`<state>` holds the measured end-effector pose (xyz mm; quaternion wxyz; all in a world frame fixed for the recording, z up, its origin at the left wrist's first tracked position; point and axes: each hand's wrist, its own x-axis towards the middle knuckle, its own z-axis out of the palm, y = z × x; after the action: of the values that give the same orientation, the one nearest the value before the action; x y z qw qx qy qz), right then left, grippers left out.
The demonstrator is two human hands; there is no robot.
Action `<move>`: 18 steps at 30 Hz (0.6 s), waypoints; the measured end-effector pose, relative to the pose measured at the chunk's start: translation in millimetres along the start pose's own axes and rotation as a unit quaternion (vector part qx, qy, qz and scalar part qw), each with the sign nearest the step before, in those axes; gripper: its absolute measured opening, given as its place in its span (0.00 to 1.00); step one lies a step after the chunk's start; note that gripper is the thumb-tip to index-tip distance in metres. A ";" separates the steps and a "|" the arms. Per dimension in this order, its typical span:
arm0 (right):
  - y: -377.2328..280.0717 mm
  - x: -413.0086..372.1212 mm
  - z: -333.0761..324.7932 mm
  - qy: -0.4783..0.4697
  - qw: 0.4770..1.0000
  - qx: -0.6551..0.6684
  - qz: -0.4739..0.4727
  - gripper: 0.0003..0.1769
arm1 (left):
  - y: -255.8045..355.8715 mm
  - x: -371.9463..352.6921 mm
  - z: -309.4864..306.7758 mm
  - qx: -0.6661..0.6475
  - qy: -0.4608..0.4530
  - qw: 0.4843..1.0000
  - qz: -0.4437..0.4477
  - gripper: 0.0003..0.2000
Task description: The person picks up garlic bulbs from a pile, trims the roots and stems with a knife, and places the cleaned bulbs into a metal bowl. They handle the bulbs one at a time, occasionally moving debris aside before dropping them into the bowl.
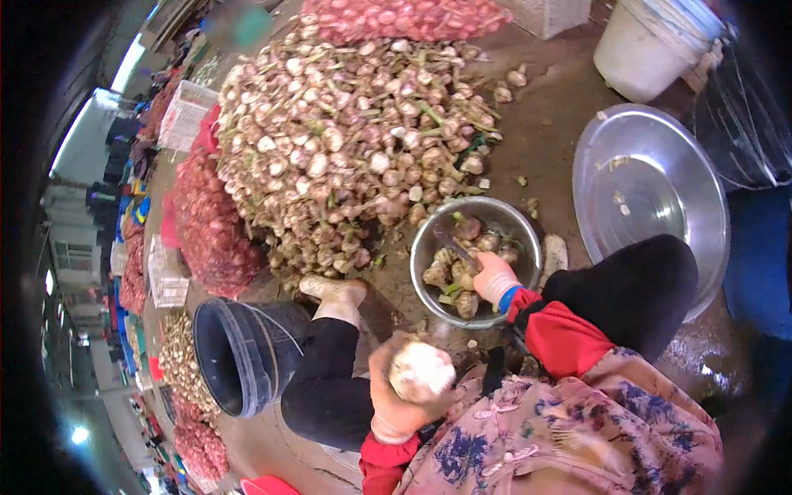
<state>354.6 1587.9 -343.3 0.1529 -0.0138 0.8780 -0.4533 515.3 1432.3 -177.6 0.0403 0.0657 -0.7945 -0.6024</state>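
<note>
In my left hand (404, 392), near the bottom centre, is a large pale garlic bulb (421, 372), with the fingers wrapped round it. My right hand (493, 279) is at the right side of a metal bowl (530, 239) and holds a knife (454, 245) whose blade points up and left over the bowl. Several garlic bulbs (466, 305) with cut stems lie in the bowl. Beyond the bowl spreads a big heap of garlic (330, 148) on the floor.
A wide metal basin (652, 177) lies at the right, below a white bucket (648, 49). A dark bucket (247, 355) lies on its side at the left. Red net sacks (206, 223), white crates (186, 115) and a blue barrel (759, 264) stand around.
</note>
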 end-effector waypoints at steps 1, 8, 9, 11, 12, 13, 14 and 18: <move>-12.2 -2.2 4.4 -0.028 0.999 0.035 -0.015 0.14 | -6.0 3.8 -1.2 -0.078 0.032 0.996 -0.011 0.46; -53.3 -46.7 -7.0 -0.009 0.937 0.153 -0.315 0.14 | -13.2 50.1 -29.5 -0.013 0.145 0.988 -0.044 0.27; -56.5 -52.0 -12.6 -0.035 0.936 0.131 -0.326 0.15 | -15.3 56.7 -26.8 -0.013 0.138 0.989 -0.042 0.27; -61.8 -59.5 -15.4 -0.073 0.933 0.130 -0.329 0.14 | -23.0 68.5 -14.3 -0.402 0.183 0.897 0.009 0.22; -60.1 -59.0 -11.9 -0.081 0.934 0.100 -0.332 0.14 | -22.9 69.7 -7.1 -0.400 0.207 0.892 0.031 0.21; -61.7 -60.7 -9.0 -0.070 0.938 0.089 -0.327 0.13 | -20.5 67.4 0.6 -0.439 0.201 0.875 0.028 0.22; -65.7 -61.1 -8.0 -0.060 0.942 0.078 -0.321 0.13 | -17.8 64.8 7.6 -0.477 0.195 0.857 0.025 0.22; -76.9 -55.4 -11.9 -0.043 0.944 0.122 -0.305 0.12 | -33.1 59.7 20.3 -0.534 0.186 0.825 -0.015 0.26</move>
<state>395.2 1561.1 -261.1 0.0459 -0.2814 0.7623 -0.5811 455.2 1433.7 -215.9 0.2072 0.1563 -0.3255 -0.9092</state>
